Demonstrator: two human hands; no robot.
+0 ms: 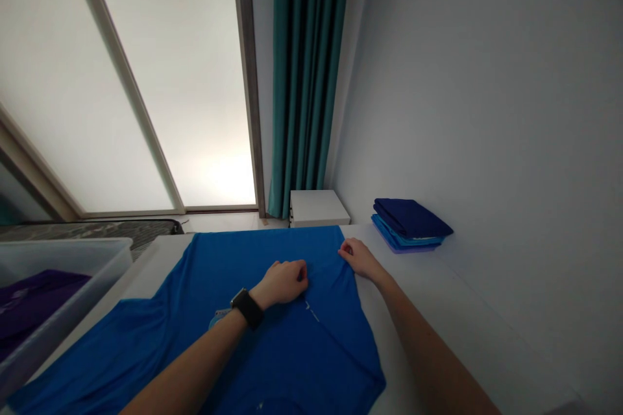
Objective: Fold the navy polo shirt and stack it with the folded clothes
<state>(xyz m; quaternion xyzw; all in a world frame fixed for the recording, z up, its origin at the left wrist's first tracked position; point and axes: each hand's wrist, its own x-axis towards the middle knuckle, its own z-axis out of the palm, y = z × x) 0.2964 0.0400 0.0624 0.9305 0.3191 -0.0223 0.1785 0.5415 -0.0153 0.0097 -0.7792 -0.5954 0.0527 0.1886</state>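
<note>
A blue shirt (233, 259) lies spread over the white table (433, 298), a sleeve reaching toward the lower left. My left hand (285, 280), with a dark watch (247, 308) on its wrist, pinches the fabric near the middle of the shirt. Small white print shows just below that hand. At the shirt's right edge, near its far corner, my right hand (359, 257) grips the cloth between thumb and fingers. A pale printed patch is partly hidden behind the left wrist.
A stack of folded clothes (411, 224) sits at the table's back right, by the wall. At left stands a clear plastic bin (109, 266) holding purple cloth (43, 301). Beyond the table are a white cabinet (318, 207) and a teal curtain (309, 78).
</note>
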